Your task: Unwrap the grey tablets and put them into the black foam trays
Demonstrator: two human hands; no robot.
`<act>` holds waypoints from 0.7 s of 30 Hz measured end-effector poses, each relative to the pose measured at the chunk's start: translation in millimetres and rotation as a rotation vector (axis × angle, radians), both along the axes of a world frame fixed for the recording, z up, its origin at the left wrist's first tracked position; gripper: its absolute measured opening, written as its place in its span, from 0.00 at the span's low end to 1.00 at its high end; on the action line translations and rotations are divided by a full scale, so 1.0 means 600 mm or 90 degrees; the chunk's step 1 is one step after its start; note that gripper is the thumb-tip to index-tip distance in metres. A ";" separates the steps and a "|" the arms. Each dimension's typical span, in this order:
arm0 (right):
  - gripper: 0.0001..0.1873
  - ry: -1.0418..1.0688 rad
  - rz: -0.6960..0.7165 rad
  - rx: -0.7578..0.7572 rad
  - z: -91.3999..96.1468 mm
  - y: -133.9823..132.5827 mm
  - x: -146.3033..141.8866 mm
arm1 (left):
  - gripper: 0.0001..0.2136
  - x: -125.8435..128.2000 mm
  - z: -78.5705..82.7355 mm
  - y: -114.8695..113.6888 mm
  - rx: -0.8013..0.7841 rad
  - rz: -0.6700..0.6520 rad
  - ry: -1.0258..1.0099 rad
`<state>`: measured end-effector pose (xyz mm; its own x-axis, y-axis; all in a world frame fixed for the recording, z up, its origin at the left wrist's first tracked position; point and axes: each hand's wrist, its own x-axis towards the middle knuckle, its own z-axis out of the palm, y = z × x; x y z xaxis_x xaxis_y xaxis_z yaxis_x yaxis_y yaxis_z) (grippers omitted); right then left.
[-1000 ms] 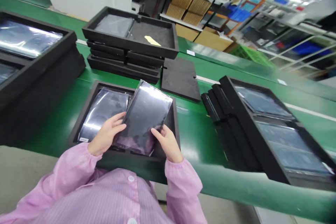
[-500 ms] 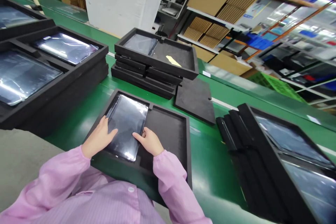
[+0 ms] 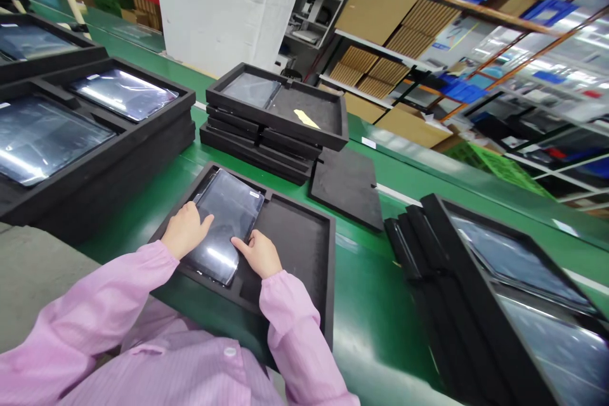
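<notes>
A glossy dark screen panel (image 3: pixel 227 209), the size of a tablet, lies in the left compartment of a black foam tray (image 3: pixel 328 266) in front of me. Clear film seems to cover it, and a small white label shows near its far right corner. My left hand (image 3: pixel 184 229) grips the panel's left edge, thumb on the face and fingers partly hidden at the side. On the opposite edge my right hand (image 3: pixel 258 252) pinches the panel, thumb on top and fingertips tucked down out of sight. Bare black foam forms the tray's right compartment.
Behind the tray stands a stack of black trays (image 3: pixel 280 117), its top one holding a panel and a yellowish scrap. A flat foam sheet (image 3: pixel 347 187) lies beside it. More panel-filled trays rise at left (image 3: pixel 157 130) and lean at right (image 3: pixel 495 285) on the green bench (image 3: pixel 371 304).
The panel sits slightly lower in its compartment, and its glare has shifted, so the white label now shows. Both hands keep hold of its edges. The view has turned slightly.
</notes>
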<state>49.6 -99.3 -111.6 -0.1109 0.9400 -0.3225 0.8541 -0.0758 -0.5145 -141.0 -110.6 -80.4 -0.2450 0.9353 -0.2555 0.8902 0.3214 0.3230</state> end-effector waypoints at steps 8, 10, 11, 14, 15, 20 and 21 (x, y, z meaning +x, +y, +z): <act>0.21 -0.082 0.030 0.020 0.000 -0.007 -0.016 | 0.31 -0.021 0.021 0.043 0.001 0.082 -0.027; 0.22 -0.095 0.044 0.021 0.002 -0.007 -0.020 | 0.32 -0.019 0.020 0.045 -0.019 0.082 -0.043; 0.23 -0.100 0.050 0.023 0.004 -0.007 -0.022 | 0.33 -0.012 0.017 0.044 -0.026 0.078 -0.049; 0.28 -0.108 0.068 0.028 0.009 0.002 -0.030 | 0.42 0.021 0.001 0.042 -0.029 0.085 -0.045; 0.29 -0.107 0.077 0.029 0.011 0.006 -0.033 | 0.44 0.031 -0.004 0.042 -0.023 0.093 -0.039; 0.28 -0.101 0.107 0.039 0.016 0.021 -0.039 | 0.42 0.040 -0.012 0.048 0.006 0.122 -0.046; 0.28 -0.103 0.105 0.046 0.016 0.022 -0.039 | 0.42 0.034 -0.011 0.050 0.010 0.128 -0.055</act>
